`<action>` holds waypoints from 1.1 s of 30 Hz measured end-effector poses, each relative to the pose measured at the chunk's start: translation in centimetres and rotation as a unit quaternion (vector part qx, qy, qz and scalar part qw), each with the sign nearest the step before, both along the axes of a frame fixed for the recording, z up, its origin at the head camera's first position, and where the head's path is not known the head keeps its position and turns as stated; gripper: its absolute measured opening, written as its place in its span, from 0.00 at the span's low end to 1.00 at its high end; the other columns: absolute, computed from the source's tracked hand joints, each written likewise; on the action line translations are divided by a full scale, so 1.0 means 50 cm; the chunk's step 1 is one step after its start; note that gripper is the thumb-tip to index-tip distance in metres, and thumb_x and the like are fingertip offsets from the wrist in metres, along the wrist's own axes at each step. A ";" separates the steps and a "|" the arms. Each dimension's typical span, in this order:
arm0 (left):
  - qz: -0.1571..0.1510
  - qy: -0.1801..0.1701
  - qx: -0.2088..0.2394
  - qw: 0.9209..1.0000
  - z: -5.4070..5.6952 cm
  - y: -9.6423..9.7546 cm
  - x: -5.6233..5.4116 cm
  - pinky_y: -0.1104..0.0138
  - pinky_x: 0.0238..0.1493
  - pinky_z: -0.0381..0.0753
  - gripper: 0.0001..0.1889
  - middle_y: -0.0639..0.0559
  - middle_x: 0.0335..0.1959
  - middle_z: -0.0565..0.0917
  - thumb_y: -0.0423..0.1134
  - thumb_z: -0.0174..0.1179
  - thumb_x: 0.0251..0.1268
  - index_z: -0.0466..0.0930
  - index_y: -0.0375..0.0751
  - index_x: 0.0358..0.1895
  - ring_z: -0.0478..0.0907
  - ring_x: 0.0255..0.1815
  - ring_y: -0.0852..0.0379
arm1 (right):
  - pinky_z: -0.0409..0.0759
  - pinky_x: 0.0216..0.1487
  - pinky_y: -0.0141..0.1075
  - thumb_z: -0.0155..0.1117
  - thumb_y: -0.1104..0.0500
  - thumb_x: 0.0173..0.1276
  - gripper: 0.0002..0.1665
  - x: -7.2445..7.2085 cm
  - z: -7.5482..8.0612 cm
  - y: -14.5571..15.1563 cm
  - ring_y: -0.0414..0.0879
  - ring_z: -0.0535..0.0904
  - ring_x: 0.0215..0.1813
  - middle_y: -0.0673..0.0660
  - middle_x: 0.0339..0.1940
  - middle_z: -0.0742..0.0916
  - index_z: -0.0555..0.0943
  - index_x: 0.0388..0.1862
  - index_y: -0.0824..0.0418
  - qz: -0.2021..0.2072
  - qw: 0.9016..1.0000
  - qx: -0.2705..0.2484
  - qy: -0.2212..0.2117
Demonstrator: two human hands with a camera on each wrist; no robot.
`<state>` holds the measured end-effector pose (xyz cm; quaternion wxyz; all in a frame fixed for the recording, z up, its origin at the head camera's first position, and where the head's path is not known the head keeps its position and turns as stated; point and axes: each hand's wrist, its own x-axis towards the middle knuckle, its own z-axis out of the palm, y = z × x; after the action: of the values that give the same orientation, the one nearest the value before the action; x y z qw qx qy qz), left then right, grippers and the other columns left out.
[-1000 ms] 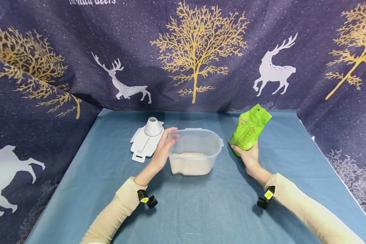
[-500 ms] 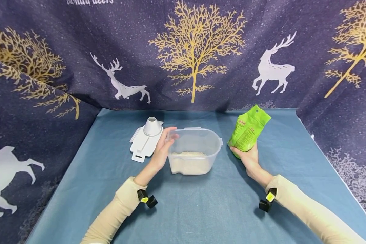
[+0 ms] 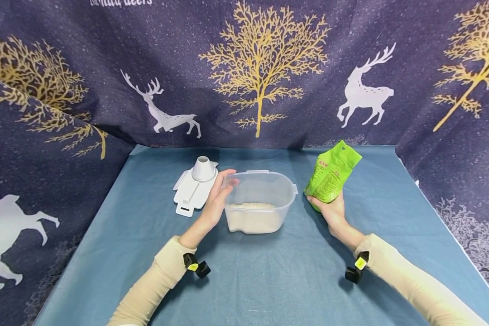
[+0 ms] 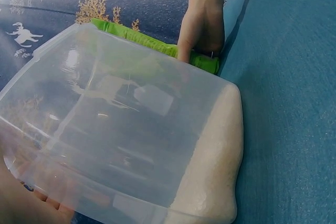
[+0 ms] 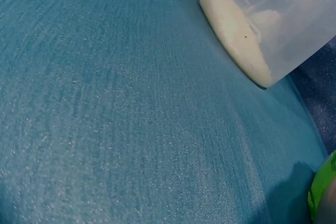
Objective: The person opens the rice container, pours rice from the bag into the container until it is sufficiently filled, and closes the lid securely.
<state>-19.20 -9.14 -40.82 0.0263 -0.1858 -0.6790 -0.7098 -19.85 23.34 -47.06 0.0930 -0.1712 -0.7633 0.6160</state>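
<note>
A clear plastic storage container point(image 3: 261, 192) without a lid stands upright on the cloth, its bottom filled with a pale, rice-like layer point(image 4: 210, 156). At its left end my left hand point(image 3: 217, 199) grips the rim, and some of those fingers show through the plastic in the left wrist view. To the right of the container, my right hand point(image 3: 330, 209) holds a green printed bag point(image 3: 332, 174) round its lower part. The bag leans to the right, its flat top with a small hole pointing up. Only a green edge of the bag point(image 5: 323, 187) shows in the right wrist view.
Left of the container lies a white lid point(image 3: 189, 194) with a slot at its near end, and a white cone-shaped piece point(image 3: 204, 170) stands on it. Blue cloth point(image 3: 265, 280) covers the table. A dark curtain point(image 3: 167, 68) printed with trees and deer hangs behind.
Both hands keep their holds and barely move. The bag and right hand shift very slightly within the first half second; the container and lid stay in place.
</note>
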 end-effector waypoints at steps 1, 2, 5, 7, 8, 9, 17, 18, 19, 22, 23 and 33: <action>-0.001 -0.001 0.001 1.000 0.000 0.000 0.000 0.58 0.65 0.62 0.23 0.25 0.55 0.70 0.29 0.40 0.68 0.59 0.24 0.65 0.67 0.62 0.32 | 0.66 0.57 0.29 0.75 0.62 0.55 0.41 0.000 0.000 0.000 0.34 0.71 0.51 0.38 0.48 0.75 0.63 0.63 0.49 0.000 1.000 -0.001 0.000; -0.001 -0.001 0.001 1.000 0.001 0.001 0.000 0.59 0.65 0.63 0.23 0.25 0.55 0.71 0.29 0.40 0.68 0.59 0.24 0.65 0.67 0.62 0.32 | 0.66 0.57 0.30 0.75 0.61 0.55 0.41 0.001 0.000 0.000 0.35 0.71 0.51 0.38 0.48 0.74 0.63 0.63 0.49 0.001 1.000 -0.001 -0.001; -0.001 0.000 -0.003 1.000 0.001 0.001 0.001 0.60 0.64 0.63 0.23 0.25 0.55 0.71 0.30 0.40 0.68 0.60 0.25 0.65 0.68 0.62 0.33 | 0.66 0.57 0.31 0.75 0.61 0.55 0.42 0.002 0.001 -0.001 0.36 0.71 0.52 0.39 0.49 0.74 0.62 0.64 0.49 0.001 1.000 0.001 -0.002; 0.000 0.004 -0.006 1.000 0.000 0.001 0.001 0.60 0.64 0.64 0.23 0.25 0.54 0.71 0.29 0.40 0.68 0.60 0.25 0.65 0.68 0.62 0.33 | 0.66 0.58 0.31 0.75 0.61 0.55 0.43 0.003 0.001 -0.001 0.37 0.71 0.53 0.40 0.49 0.74 0.62 0.65 0.49 0.000 1.000 0.003 -0.003; 0.000 0.004 -0.005 1.000 0.000 0.001 0.000 0.60 0.64 0.64 0.23 0.25 0.54 0.71 0.29 0.40 0.68 0.60 0.24 0.65 0.68 0.62 0.33 | 0.66 0.59 0.31 0.75 0.61 0.55 0.43 0.004 0.002 -0.002 0.38 0.71 0.53 0.40 0.50 0.74 0.62 0.65 0.50 -0.001 1.000 0.003 -0.004; 0.000 0.004 -0.005 1.000 -0.001 0.001 0.000 0.60 0.64 0.64 0.23 0.26 0.54 0.71 0.29 0.40 0.68 0.59 0.24 0.65 0.68 0.62 0.33 | 0.66 0.59 0.32 0.75 0.61 0.55 0.43 0.005 0.002 -0.002 0.38 0.71 0.54 0.40 0.50 0.74 0.62 0.65 0.50 -0.001 1.000 0.003 -0.005; 0.005 0.006 -0.008 1.000 -0.002 0.001 0.001 0.62 0.63 0.65 0.23 0.27 0.54 0.72 0.28 0.40 0.68 0.59 0.22 0.64 0.69 0.61 0.34 | 0.65 0.59 0.31 0.75 0.60 0.54 0.43 0.008 0.002 -0.004 0.39 0.70 0.54 0.41 0.50 0.74 0.62 0.65 0.51 0.001 1.000 0.008 -0.014; 0.005 0.008 -0.009 1.000 -0.002 0.001 0.001 0.62 0.63 0.65 0.22 0.27 0.54 0.72 0.28 0.40 0.68 0.59 0.22 0.64 0.69 0.61 0.33 | 0.65 0.59 0.31 0.75 0.60 0.54 0.43 0.008 0.002 -0.004 0.38 0.70 0.53 0.41 0.50 0.74 0.62 0.65 0.51 0.001 1.000 0.009 -0.012; 0.005 0.006 -0.008 1.000 -0.002 0.001 0.001 0.63 0.63 0.65 0.23 0.27 0.54 0.72 0.28 0.40 0.68 0.59 0.22 0.65 0.69 0.61 0.33 | 0.66 0.58 0.31 0.75 0.60 0.54 0.43 0.009 0.002 -0.004 0.38 0.71 0.53 0.41 0.50 0.74 0.62 0.65 0.51 0.001 1.000 0.009 -0.010; 0.004 0.002 -0.008 1.000 -0.002 0.001 0.000 0.62 0.64 0.64 0.23 0.27 0.54 0.72 0.29 0.40 0.68 0.59 0.23 0.65 0.69 0.62 0.34 | 0.66 0.59 0.31 0.75 0.61 0.55 0.44 0.009 0.003 -0.006 0.37 0.71 0.53 0.41 0.51 0.74 0.61 0.66 0.51 0.000 1.000 0.016 -0.003; 0.004 0.001 -0.006 1.000 -0.002 0.002 -0.001 0.62 0.64 0.64 0.23 0.27 0.54 0.72 0.29 0.40 0.68 0.59 0.23 0.65 0.69 0.62 0.34 | 0.66 0.59 0.32 0.75 0.62 0.54 0.45 0.009 0.002 -0.006 0.38 0.71 0.53 0.42 0.52 0.74 0.61 0.66 0.51 0.000 1.000 0.020 -0.001; 0.010 0.004 0.002 1.000 -0.003 0.004 -0.001 0.62 0.63 0.65 0.23 0.33 0.52 0.75 0.28 0.41 0.67 0.59 0.22 0.64 0.71 0.60 0.38 | 0.63 0.68 0.43 0.78 0.60 0.50 0.58 0.011 -0.008 -0.008 0.49 0.68 0.63 0.57 0.64 0.70 0.50 0.72 0.54 -0.008 0.999 0.049 0.007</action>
<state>-19.24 -8.95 -40.97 0.0369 -0.1818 -0.6796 -0.7098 -19.28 22.92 -47.48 0.1115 -0.1678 -0.7904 0.5785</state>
